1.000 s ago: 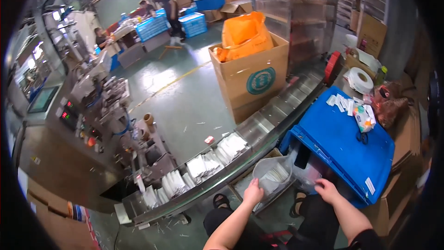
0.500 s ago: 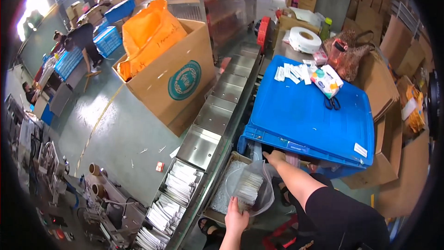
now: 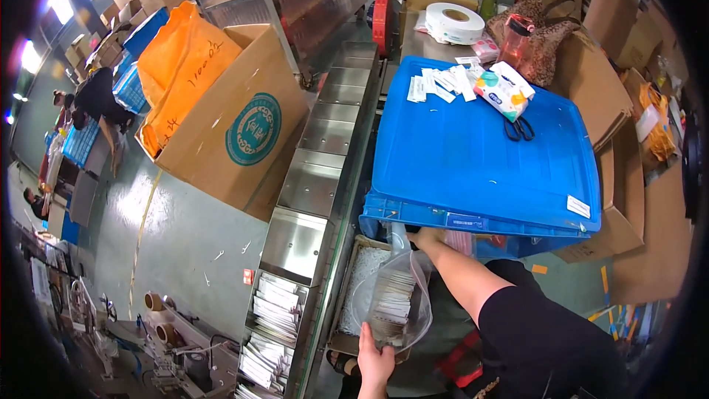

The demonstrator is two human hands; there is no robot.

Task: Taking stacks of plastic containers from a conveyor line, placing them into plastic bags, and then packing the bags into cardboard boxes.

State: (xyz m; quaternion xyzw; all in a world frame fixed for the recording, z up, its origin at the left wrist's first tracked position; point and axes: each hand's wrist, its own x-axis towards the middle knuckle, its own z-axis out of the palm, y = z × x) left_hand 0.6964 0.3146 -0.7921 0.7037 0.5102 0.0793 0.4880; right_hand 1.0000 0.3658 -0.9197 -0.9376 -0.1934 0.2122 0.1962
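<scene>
A clear plastic bag hangs below the blue bin's front edge, with a stack of thin white packets inside. My left hand grips the bag's lower near side, thumb in front and the other fingers mostly hidden behind. Just under the bin's rim, my right hand is beside the bag's upper end; its fingers are partly hidden and I cannot tell what they hold. Behind the bag, a carton contains whitish shredded-looking material.
A conveyor of metal trays runs along the left, its nearer trays filled with white packets. The blue lidded bin carries loose packets, a tissue pack and black scissors. A large carton stands beyond the conveyor.
The view has shifted, so the bin and conveyor appear farther left. My left hand stays at the bag's lower side, and my right hand stays under the bin's rim.
</scene>
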